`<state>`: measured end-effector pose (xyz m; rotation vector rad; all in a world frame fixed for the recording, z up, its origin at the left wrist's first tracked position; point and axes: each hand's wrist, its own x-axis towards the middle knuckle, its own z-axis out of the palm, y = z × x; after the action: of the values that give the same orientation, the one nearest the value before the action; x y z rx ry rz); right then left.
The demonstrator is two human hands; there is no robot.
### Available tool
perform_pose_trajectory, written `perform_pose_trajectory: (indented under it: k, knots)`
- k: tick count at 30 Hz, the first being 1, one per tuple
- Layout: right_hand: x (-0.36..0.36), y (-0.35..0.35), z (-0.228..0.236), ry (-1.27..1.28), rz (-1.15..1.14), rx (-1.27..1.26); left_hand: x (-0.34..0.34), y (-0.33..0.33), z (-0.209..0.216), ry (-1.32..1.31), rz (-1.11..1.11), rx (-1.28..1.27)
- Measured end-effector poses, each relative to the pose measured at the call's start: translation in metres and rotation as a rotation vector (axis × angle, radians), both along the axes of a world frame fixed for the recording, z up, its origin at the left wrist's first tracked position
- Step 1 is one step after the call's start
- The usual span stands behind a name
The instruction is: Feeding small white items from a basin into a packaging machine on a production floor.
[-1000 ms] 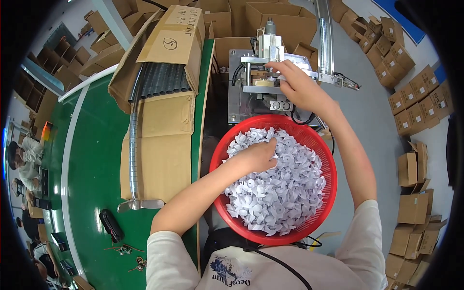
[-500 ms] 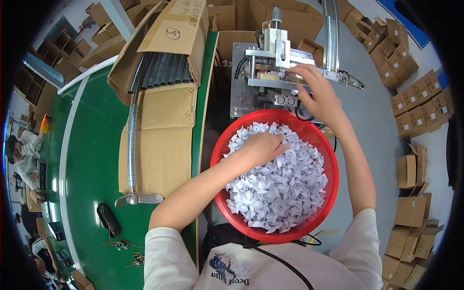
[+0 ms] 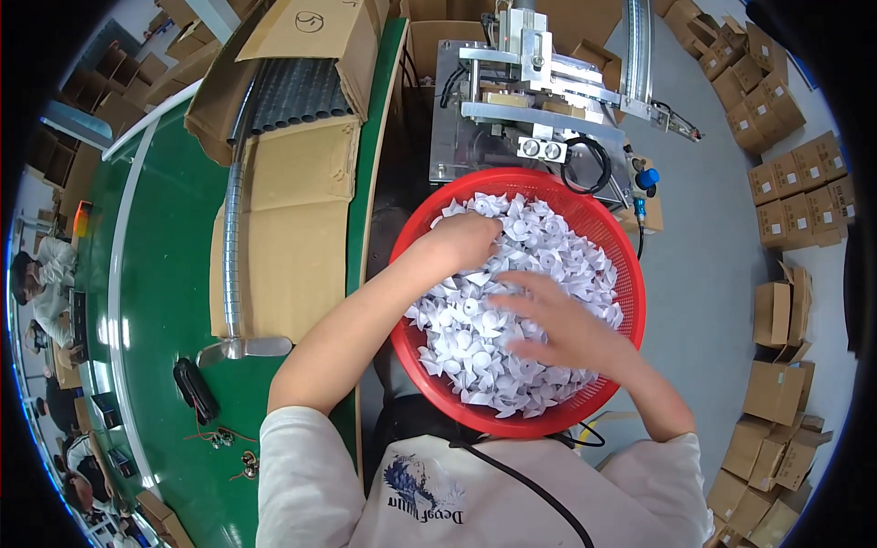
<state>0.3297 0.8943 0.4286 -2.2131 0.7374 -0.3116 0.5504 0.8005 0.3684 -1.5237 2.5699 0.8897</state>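
Observation:
A red plastic basket (image 3: 630, 315) in front of me holds a heap of small white pinwheel-shaped pieces (image 3: 475, 342), each with a round hub and pointed blades. Over the heap's far left part, my left hand (image 3: 468, 242) is closed, its fingertips bent down among the pieces; what they hold, if anything, is hidden. My right hand (image 3: 555, 321) hovers low over the middle of the heap, fingers spread and slightly blurred, with nothing visible in them. Beyond the basket stands a metal machine (image 3: 539, 100) with a cylinder and crossbars; neither hand touches it.
On the green table (image 3: 301, 402) to my left lies an open cardboard box (image 3: 320, 36) of dark tubes, beside a long metal strip (image 3: 234, 247) and a black case (image 3: 195, 391). A blue-knobbed regulator (image 3: 647, 178) stands by the machine. Stacked cartons (image 3: 804, 173) line the right; people sit far left.
My right hand has left the machine and come down over the heap. My left hand has shifted slightly left and stays at the pieces. The whole view has shifted a little.

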Motion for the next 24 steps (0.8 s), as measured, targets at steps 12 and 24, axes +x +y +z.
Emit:
perform_pose_trajectory:
  k: [12,24]
  knots:
    - [0.037,0.038,-0.028,0.183,0.124,-0.453,-0.002,0.006,-0.006,-0.007,-0.063,-0.022]
    - [-0.005,-0.007,-0.035,0.117,-0.261,-0.142,-0.003,-0.004,0.009,0.024,0.041,0.237]
